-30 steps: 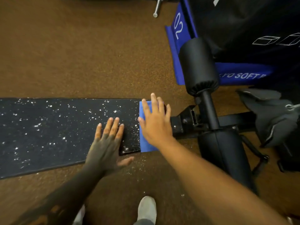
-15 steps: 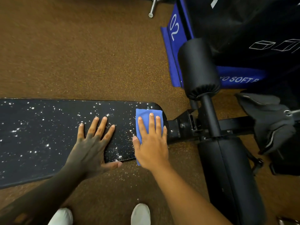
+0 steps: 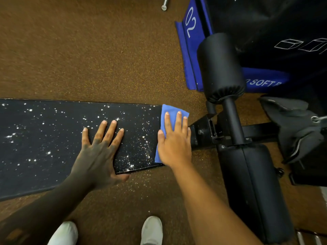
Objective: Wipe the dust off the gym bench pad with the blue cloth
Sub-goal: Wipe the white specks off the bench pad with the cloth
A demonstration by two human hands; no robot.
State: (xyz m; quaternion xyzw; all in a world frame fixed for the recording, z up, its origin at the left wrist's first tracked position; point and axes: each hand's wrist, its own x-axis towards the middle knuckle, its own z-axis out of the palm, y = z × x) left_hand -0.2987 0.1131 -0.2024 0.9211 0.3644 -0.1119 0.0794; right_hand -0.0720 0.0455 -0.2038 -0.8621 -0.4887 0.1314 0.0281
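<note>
Blue cloth: folded, lying at the right end of the bench pad, partly overhanging that end. Right hand: pressing flat on the cloth, fingers extended and close together, gripping nothing. Bench pad: black surface, running left to right, carrying white dust specks, densest near its right near corner. Left hand: resting palm-down on the pad just left of the cloth, fingers spread, thumb hanging over the near edge. Roller pads and black frame: standing to the right. Brown floor: showing scattered specks beside the near edge. White shoes: standing nearest.
</note>
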